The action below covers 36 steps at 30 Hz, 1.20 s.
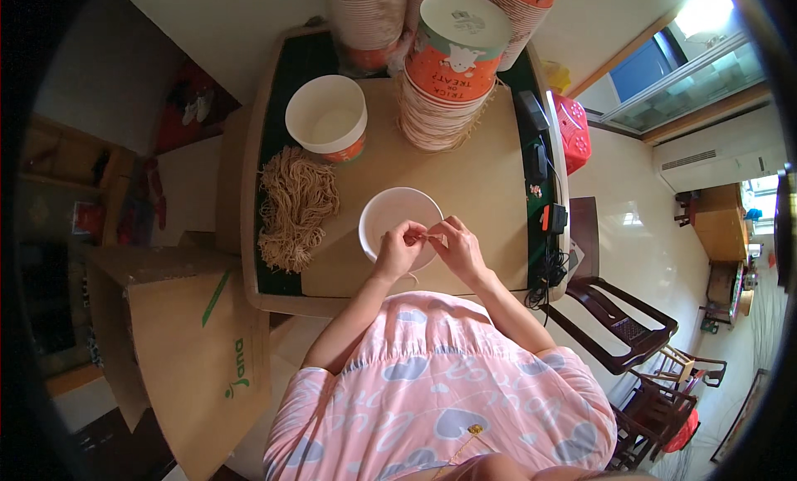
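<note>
A white paper bucket (383, 213) stands right in front of me, its open mouth facing up. Over the near right part of its rim, my left hand (400, 249) and my right hand (458, 250) meet with fingertips pinched together. Both hold a thin beige cord (414, 278), mostly hidden by the fingers; a short piece of it shows beside my left wrist. To the left lies a loose bundle of beige cords (296, 207). Behind that is another open bucket (326, 114), white inside with orange outside.
A tall stack of orange printed buckets (452, 74) stands upside down at the back, with more stacks (365, 20) behind it. Black adapters and cables (548, 219) line the table's right edge. A large cardboard box (199, 348) stands left of the table, a dark chair (623, 323) to the right.
</note>
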{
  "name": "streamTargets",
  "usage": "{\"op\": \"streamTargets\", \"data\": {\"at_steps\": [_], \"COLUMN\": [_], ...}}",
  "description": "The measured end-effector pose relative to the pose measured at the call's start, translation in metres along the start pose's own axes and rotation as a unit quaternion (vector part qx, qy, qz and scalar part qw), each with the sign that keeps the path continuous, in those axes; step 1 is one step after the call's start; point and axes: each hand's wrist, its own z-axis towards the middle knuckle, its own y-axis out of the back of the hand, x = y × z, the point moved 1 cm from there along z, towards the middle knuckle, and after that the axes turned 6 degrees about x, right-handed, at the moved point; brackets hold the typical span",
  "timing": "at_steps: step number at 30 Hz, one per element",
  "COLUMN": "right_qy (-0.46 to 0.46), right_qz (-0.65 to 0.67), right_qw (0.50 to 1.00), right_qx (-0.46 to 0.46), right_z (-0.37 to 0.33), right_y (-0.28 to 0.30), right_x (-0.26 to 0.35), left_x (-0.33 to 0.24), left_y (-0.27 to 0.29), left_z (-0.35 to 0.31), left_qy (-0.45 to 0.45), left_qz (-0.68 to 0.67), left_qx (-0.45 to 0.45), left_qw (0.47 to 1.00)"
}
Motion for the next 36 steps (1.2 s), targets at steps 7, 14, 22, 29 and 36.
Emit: {"op": "streamTargets", "data": {"at_steps": [7,14,22,29,36], "right_qy": [-0.024,0.001,0.014,-0.022,0.02], "right_qz": [0.133,0.115,0.09,0.054,0.067], "right_qw": [0.991,0.993,0.996,0.998,0.997], "right_qx": [0.017,0.001,-0.015,-0.005,-0.036], "right_z": [0.0,-0.001,-0.004,-0.004,-0.005], "right_y": [-0.003,-0.005,-0.006,-0.006,-0.009], "right_x": [0.0,-0.006,-0.008,-0.003,-0.004], "left_x": [0.01,0.011,0.008,0.005,0.01], "left_y": [0.004,0.004,0.001,-0.003,-0.008], "left_z": [-0.002,-0.002,-0.002,0.0,0.0], "left_qy": [0.007,0.017,0.008,-0.016,-0.05], "left_qz": [-0.025,-0.005,0.004,0.088,0.11], "left_qx": [0.017,0.026,0.013,-0.019,-0.06], "left_qw": [1.0,1.0,1.0,0.996,0.991]}}
